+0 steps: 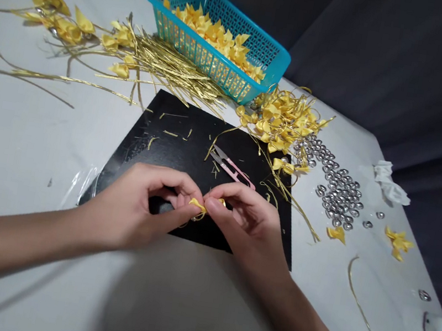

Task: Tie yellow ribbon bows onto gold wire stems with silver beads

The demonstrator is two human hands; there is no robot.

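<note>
Over the near part of a black board (132,146), my left hand (147,207) and my right hand (244,219) meet fingertip to fingertip. Both pinch a small yellow ribbon bow (197,205), mostly covered by the fingers. A bit of gold cord (198,217) loops just below it. Pink-handled thread snips (232,167) lie on the board beyond my hands, among short gold cord scraps (170,133).
A turquoise basket (212,63) of yellow bows stands at the back. Gold cords (173,68) lie before it. Bows with cords (282,119) are heaped at its right, near many silver beads (342,193). More corded bows (63,23) lie far left; white crumpled material (390,184) rests right.
</note>
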